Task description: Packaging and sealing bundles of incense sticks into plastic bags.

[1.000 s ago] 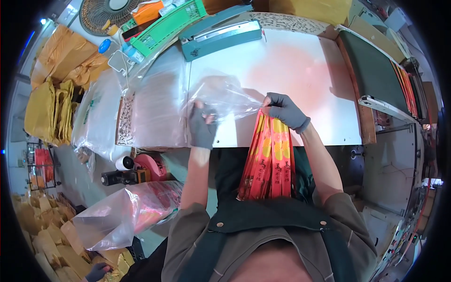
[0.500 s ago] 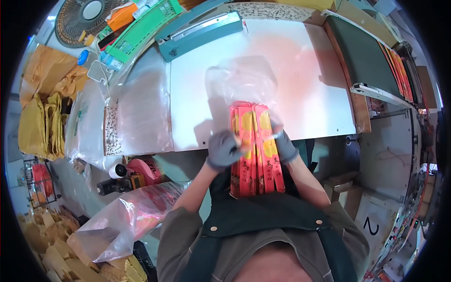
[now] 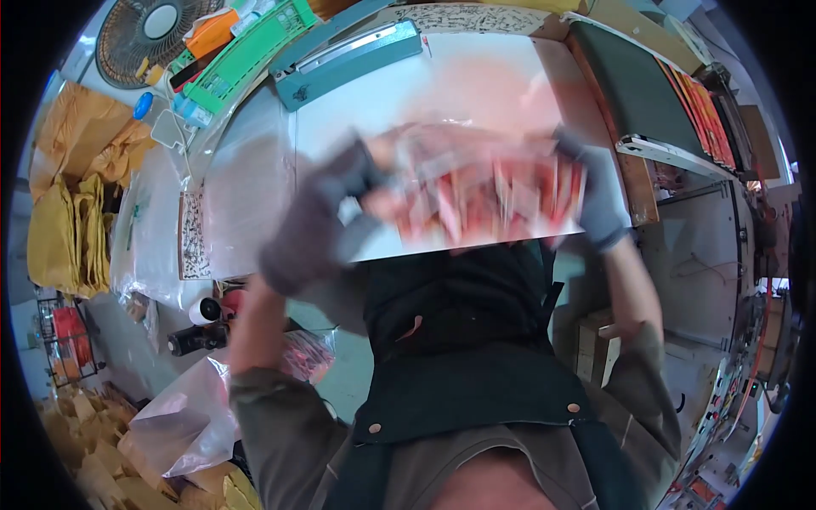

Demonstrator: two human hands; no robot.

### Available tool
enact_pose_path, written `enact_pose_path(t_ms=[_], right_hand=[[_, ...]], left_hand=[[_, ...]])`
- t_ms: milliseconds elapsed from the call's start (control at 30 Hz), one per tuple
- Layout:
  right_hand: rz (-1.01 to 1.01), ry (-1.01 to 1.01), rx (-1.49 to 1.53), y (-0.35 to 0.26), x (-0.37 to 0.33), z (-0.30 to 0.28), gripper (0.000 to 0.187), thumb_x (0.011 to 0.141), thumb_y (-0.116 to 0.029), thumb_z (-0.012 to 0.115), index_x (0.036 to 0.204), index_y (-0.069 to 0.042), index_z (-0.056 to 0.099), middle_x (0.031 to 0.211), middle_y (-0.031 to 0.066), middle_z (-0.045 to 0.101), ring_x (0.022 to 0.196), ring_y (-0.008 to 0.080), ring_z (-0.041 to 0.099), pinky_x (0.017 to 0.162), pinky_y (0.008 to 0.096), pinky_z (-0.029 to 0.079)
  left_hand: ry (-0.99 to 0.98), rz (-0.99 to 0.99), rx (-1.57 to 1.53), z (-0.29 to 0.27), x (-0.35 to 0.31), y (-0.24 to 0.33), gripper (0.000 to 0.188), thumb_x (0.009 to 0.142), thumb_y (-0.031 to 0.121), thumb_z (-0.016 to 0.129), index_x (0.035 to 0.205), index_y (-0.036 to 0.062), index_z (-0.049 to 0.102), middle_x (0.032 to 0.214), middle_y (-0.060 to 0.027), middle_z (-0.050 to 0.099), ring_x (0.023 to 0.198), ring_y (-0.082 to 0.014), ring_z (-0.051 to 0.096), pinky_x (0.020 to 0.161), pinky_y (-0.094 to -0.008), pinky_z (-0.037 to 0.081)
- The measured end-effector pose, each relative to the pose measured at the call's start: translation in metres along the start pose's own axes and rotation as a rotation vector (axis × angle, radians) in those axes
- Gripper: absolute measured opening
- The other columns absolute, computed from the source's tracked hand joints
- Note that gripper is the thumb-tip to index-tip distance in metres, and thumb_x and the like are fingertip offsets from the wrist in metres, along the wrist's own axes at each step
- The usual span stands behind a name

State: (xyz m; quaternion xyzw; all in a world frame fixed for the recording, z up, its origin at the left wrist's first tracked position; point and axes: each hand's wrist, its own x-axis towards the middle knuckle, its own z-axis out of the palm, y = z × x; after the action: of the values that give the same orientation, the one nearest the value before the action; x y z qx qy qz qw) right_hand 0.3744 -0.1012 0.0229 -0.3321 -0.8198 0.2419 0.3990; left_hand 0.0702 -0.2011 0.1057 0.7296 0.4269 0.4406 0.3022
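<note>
Between my hands, over the near edge of the white tabletop (image 3: 348, 106), is a clear plastic bag (image 3: 476, 140) with several red packets (image 3: 484, 200) bunched in it. Motion smears both bag and packets. At the bag's left side, my left hand (image 3: 327, 204), in a grey glove with bare fingertips, has its fingers and thumb curled on the edge. My right hand (image 3: 591, 191), gloved alike, grips the right side; its fingers are partly hidden and blurred.
A teal metal bar-shaped device (image 3: 348, 64) stands at the back left, beside a green basket (image 3: 246, 55) and a fan (image 3: 153, 38). Clear plastic bags (image 3: 255, 187) lie on the table's left. A dark green conveyor belt (image 3: 637, 93) is at the right, with red packets (image 3: 697, 115) at its far side.
My hands have moved up and apart, carrying the red packets from my lap to the table edge. The packets, upright and sharp before, are now blurred in the clear bag.
</note>
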Motion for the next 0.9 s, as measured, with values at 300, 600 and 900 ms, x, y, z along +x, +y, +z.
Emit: enact_pose_path(t_ms=[300, 600, 900], right_hand=[[-0.100, -0.275, -0.223, -0.091, 0.130, -0.084, 0.032, 0.089, -0.021, 0.053, 0.113, 0.001, 0.056, 0.099, 0.0068, 0.063, 0.093, 0.0129, 0.059, 0.076, 0.0273, 0.050], [-0.510, -0.294, -0.417, -0.104, 0.144, 0.006, 0.021, 0.075, -0.015, 0.061, 0.091, -0.004, 0.054, 0.059, 0.0120, 0.051, 0.054, 0.0344, 0.051, 0.052, 0.0393, 0.041], [-0.197, 0.110, -0.096, 0.044, 0.285, 0.129, 0.041, 0.078, -0.047, 0.063, 0.088, -0.006, 0.061, 0.065, 0.0109, 0.058, 0.061, 0.0246, 0.059, 0.058, 0.0359, 0.045]], left_hand=[[0.023, 0.544, 0.922, -0.043, 0.084, 0.031, 0.017, 0.073, 0.016, 0.068, 0.085, 0.0064, 0.061, 0.076, -0.0062, 0.049, 0.065, -0.0210, 0.052, 0.059, -0.0311, 0.043], [0.141, 0.638, 1.021, -0.031, 0.072, 0.035, 0.036, 0.061, 0.008, 0.076, 0.094, 0.0083, 0.062, 0.091, -0.0046, 0.056, 0.087, -0.0263, 0.056, 0.070, -0.0322, 0.047], [0.243, -0.502, -0.604, -0.002, 0.070, -0.158, 0.035, 0.075, 0.011, 0.070, 0.107, 0.0002, 0.059, 0.095, -0.0051, 0.065, 0.087, -0.0131, 0.060, 0.083, -0.0285, 0.046]])
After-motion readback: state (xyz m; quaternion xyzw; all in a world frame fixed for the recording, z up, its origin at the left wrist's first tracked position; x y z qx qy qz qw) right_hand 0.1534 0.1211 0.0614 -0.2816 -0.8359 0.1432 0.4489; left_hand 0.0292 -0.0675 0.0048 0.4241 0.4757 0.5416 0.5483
